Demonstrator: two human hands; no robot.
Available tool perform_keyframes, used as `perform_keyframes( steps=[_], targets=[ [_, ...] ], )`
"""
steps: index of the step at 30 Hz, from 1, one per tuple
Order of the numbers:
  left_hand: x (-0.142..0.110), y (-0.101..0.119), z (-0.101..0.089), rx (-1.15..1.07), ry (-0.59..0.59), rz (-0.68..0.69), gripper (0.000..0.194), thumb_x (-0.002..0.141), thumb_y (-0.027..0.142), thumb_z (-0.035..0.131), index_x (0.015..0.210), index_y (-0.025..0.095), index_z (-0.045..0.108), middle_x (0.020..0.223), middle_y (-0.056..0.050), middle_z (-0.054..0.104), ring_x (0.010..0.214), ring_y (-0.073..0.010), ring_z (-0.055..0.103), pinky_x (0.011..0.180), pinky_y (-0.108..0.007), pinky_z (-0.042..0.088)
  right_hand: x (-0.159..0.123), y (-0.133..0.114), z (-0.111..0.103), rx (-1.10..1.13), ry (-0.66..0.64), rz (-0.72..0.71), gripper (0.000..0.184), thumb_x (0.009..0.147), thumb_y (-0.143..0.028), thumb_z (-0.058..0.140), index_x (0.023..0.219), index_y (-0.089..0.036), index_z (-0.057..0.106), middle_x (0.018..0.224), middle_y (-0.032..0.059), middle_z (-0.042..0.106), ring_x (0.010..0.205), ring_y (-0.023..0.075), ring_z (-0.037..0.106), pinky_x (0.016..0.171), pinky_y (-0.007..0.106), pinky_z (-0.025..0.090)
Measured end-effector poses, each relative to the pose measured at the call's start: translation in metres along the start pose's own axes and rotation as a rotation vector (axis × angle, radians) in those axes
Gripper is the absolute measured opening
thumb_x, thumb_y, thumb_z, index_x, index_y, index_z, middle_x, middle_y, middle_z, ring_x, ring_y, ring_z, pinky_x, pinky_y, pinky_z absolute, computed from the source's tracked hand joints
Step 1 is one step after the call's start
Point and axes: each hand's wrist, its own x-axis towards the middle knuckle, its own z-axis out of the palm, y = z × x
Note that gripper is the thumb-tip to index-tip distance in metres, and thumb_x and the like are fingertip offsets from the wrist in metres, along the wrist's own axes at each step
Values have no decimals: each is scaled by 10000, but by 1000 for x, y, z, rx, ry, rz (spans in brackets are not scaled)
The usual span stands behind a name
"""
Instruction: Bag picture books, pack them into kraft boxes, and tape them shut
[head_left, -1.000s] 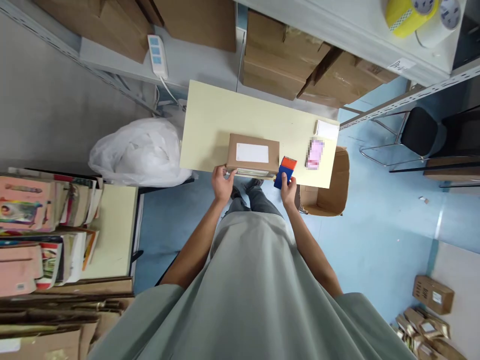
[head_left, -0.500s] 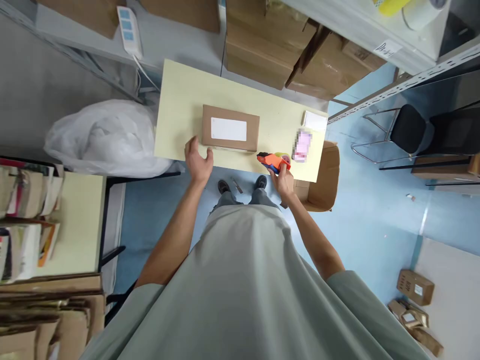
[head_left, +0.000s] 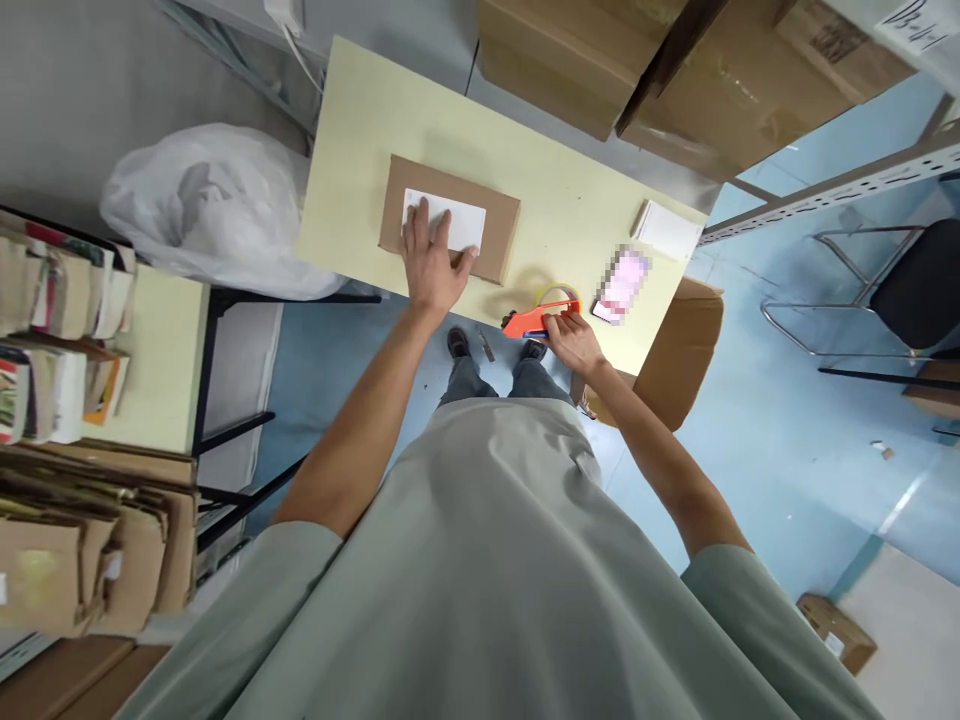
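Note:
A flat brown cardboard parcel (head_left: 495, 232) with a white label lies on the pale yellow table (head_left: 360, 130). My left hand (head_left: 433, 260) rests flat on the parcel's top, fingers spread over the label. My right hand (head_left: 571, 340) grips the handle of an orange tape dispenser (head_left: 540, 318) with a yellowish tape roll, lying at the table's near edge just right of the parcel.
A pink blurred item (head_left: 621, 285) and a white pad (head_left: 666, 230) lie at the table's right end. An open carton (head_left: 679, 350) stands on the floor right of the table. A white plastic bag (head_left: 202, 215) sits to the left, stacked boxes (head_left: 600, 60) behind, books on a left shelf (head_left: 52, 340).
My left hand left the parcel's near edge and now lies flat on its top. My right hand has laid the tape dispenser down at the table's edge, still holding it.

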Motion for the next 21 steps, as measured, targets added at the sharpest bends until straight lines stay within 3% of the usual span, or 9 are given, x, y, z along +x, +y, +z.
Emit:
perform_keyframes(
  steps=[4, 11, 18, 21],
  targets=[
    [3, 0, 2, 32, -26, -19, 818, 952, 767, 666, 1610, 287, 585, 1848, -84, 353, 1782, -373, 31, 1461, -630, 60, 24, 13, 3, -37, -30, -79, 522, 1205, -452, 365, 1422, -30, 581, 1146, 231, 774, 1069, 347, 730, 1085, 531, 529],
    [5, -4, 5, 73, -30, -6, 954, 924, 937, 470, 1545, 227, 615, 1841, -36, 379, 1750, -195, -243, 1458, -475, -70, 56, 26, 6, -124, 23, -51, 593, 1212, -515, 230, 1367, -49, 562, 1080, 207, 768, 1036, 330, 746, 1046, 493, 544],
    [1, 10, -1, 42, -20, -34, 1122, 873, 989, 484, 1653, 183, 505, 1892, -75, 240, 1773, -319, 69, 1455, -564, -8, 60, 29, -3, -188, 19, -29, 643, 1207, -545, 150, 1379, -56, 529, 1089, 206, 767, 1036, 320, 744, 1037, 475, 549],
    [0, 16, -3, 4, -26, -49, 1076, 832, 1006, 519, 1607, 261, 572, 1854, -31, 346, 1780, -291, 11, 1446, -571, -44, 60, 28, -7, -206, 10, -20, 653, 1200, -559, 141, 1405, -52, 496, 1099, 213, 765, 1051, 326, 741, 1046, 469, 545]
  ],
)
